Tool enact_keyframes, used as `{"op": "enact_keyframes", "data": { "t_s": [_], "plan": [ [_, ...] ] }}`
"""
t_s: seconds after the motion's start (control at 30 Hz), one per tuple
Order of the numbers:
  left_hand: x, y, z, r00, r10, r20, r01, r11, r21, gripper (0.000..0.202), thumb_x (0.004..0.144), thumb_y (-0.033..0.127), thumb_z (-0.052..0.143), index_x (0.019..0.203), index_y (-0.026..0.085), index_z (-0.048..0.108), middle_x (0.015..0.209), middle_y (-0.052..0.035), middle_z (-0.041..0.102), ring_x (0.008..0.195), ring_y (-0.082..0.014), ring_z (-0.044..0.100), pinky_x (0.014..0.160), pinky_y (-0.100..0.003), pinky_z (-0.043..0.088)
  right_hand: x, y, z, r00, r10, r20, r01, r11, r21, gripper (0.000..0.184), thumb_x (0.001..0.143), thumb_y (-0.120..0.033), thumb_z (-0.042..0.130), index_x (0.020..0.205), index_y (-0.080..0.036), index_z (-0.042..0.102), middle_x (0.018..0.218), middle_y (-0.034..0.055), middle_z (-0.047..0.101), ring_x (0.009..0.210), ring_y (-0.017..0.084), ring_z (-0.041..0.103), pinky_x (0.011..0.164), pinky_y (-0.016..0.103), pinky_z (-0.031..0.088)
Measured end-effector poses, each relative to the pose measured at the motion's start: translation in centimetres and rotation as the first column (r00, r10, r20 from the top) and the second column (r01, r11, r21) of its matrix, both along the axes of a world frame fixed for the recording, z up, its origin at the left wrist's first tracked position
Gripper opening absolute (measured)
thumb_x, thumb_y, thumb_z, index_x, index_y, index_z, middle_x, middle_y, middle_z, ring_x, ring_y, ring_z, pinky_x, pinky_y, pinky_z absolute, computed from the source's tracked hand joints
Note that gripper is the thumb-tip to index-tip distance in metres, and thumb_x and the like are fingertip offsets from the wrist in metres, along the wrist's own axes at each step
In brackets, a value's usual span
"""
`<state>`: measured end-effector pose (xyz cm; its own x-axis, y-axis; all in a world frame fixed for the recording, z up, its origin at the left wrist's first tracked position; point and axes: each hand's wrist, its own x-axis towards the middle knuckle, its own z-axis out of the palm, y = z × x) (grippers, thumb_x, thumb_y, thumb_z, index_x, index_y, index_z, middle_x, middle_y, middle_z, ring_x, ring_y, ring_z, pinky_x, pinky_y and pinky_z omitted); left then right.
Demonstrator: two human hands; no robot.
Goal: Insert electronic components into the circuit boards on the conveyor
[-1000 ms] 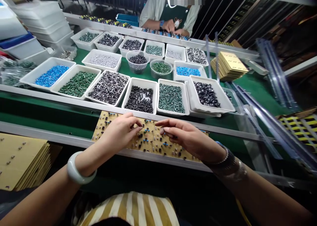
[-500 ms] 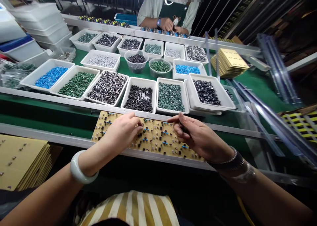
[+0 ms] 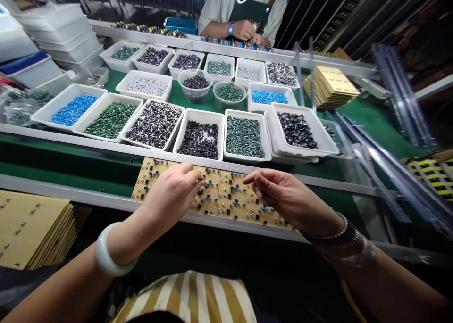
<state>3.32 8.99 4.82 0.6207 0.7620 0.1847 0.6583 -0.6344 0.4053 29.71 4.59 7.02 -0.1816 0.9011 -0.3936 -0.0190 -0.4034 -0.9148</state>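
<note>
My left hand (image 3: 179, 187) is over the left part of the tan circuit boards (image 3: 226, 209), back of the hand up. Its thumb and fingertips are pinched together; anything between them is too small to make out. Above the right end of the boards is my right hand (image 3: 285, 195), its fingers curled inward and index fingertip against the thumb side. What it holds is hidden. The boards lie side by side in a metal rail and carry small black, blue and silvery parts. Just behind them, a white tray of small black components (image 3: 198, 141) stands beside a tray of green components (image 3: 245, 136).
More white trays hold blue parts (image 3: 74, 110), green parts (image 3: 106, 120) and black parts with wire leads (image 3: 153, 125). Board stacks stand at left (image 3: 31, 228) and back right (image 3: 332, 87). Clear plastic tubes (image 3: 385, 167) lie at right. A co-worker (image 3: 244, 28) sits opposite.
My right hand's index finger and thumb have come together, and the dark bit seen in its palm is now hidden. My left hand stays pinched at nearly the same spot.
</note>
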Motion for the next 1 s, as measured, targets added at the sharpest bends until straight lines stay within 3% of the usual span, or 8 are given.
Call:
{"op": "enact_keyframes", "data": {
  "t_s": [0.07, 0.2, 0.3, 0.4, 0.5, 0.77, 1.0],
  "plan": [
    [-0.8, -0.1, 0.1, 0.999, -0.020, 0.028, 0.020, 1.000, 0.004, 0.007, 0.097, 0.021, 0.067, 0.093, 0.017, 0.071, 0.088, -0.0031, 0.061, 0.081, -0.0219, 0.062, 0.076, -0.033, 0.048, 0.4, -0.1, -0.2, 0.999, 0.015, 0.047, -0.015, 1.000, 0.013, 0.047, 0.085, -0.058, 0.076, 0.104, -0.015, 0.076, 0.064, -0.0036, 0.047, 0.056, 0.007, 0.033, 0.049, 0.022, 0.021],
    [-1.5, -0.2, -0.3, 0.995, -0.074, -0.067, 0.072, 0.997, -0.034, 0.004, 0.092, 0.019, 0.073, 0.095, 0.016, 0.071, 0.087, -0.0029, 0.061, 0.084, -0.0237, 0.063, 0.077, -0.034, 0.048, 0.4, -0.2, -0.5, 0.989, 0.067, 0.129, -0.068, 0.998, 0.003, 0.047, 0.090, -0.054, 0.072, 0.116, -0.015, 0.075, 0.069, -0.0029, 0.050, 0.057, 0.007, 0.032, 0.049, 0.022, 0.020],
    [-1.4, -0.4, -0.7, 0.992, -0.085, -0.096, 0.079, 0.995, -0.065, 0.004, 0.093, 0.017, 0.071, 0.097, 0.016, 0.070, 0.091, -0.0035, 0.062, 0.087, -0.0240, 0.064, 0.081, -0.035, 0.049, -0.1, -0.4, -0.5, 0.978, 0.123, 0.167, -0.125, 0.992, 0.004, 0.048, 0.091, -0.053, 0.071, 0.123, -0.017, 0.070, 0.081, 0.0004, 0.062, 0.063, 0.008, 0.045, 0.053, 0.022, 0.031],
    [-1.2, -0.5, -0.8, 0.992, -0.088, -0.088, 0.082, 0.994, -0.074, 0.001, 0.095, 0.016, 0.069, 0.095, 0.016, 0.070, 0.089, -0.0030, 0.061, 0.087, -0.0235, 0.064, 0.078, -0.034, 0.048, -0.3, -0.6, -0.4, 0.955, 0.156, 0.253, -0.173, 0.984, 0.047, 0.041, 0.088, -0.051, 0.075, 0.110, -0.017, 0.070, 0.089, 0.0039, 0.071, 0.080, 0.016, 0.061, 0.070, 0.027, 0.046],
    [-1.2, -0.5, -0.7, 0.992, -0.096, -0.083, 0.091, 0.994, -0.060, 0.003, 0.096, 0.017, 0.067, 0.095, 0.015, 0.070, 0.087, -0.0027, 0.060, 0.085, -0.0234, 0.063, 0.075, -0.033, 0.047, -0.3, -0.9, -0.5, 0.910, 0.185, 0.371, -0.224, 0.972, 0.065, 0.034, 0.085, -0.050, 0.078, 0.088, -0.018, 0.069, 0.086, 0.0039, 0.073, 0.082, 0.019, 0.065, 0.075, 0.030, 0.049],
    [-1.3, -0.6, -0.7, 0.995, -0.093, -0.041, 0.088, 0.991, -0.101, 0.007, 0.099, 0.017, 0.063, 0.097, 0.017, 0.069, 0.089, -0.0022, 0.061, 0.085, -0.0221, 0.063, 0.077, -0.033, 0.047, -0.3, -1.3, -1.0, 0.872, 0.238, 0.428, -0.301, 0.950, 0.086, 0.031, 0.093, -0.047, 0.067, 0.105, -0.019, 0.074, 0.101, 0.0056, 0.077, 0.095, 0.022, 0.070, 0.084, 0.033, 0.052],
    [-1.6, -0.5, -0.9, 0.998, -0.064, 0.029, 0.068, 0.980, -0.189, 0.005, 0.098, 0.017, 0.065, 0.100, 0.019, 0.068, 0.094, -0.0016, 0.064, 0.088, -0.0208, 0.064, 0.079, -0.031, 0.047, -0.8, -1.4, -1.0, 0.786, 0.199, 0.585, -0.338, 0.931, 0.137, 0.025, 0.095, -0.043, 0.066, 0.100, -0.020, 0.074, 0.096, 0.0047, 0.077, 0.088, 0.022, 0.070, 0.079, 0.032, 0.051]
  ]
}}
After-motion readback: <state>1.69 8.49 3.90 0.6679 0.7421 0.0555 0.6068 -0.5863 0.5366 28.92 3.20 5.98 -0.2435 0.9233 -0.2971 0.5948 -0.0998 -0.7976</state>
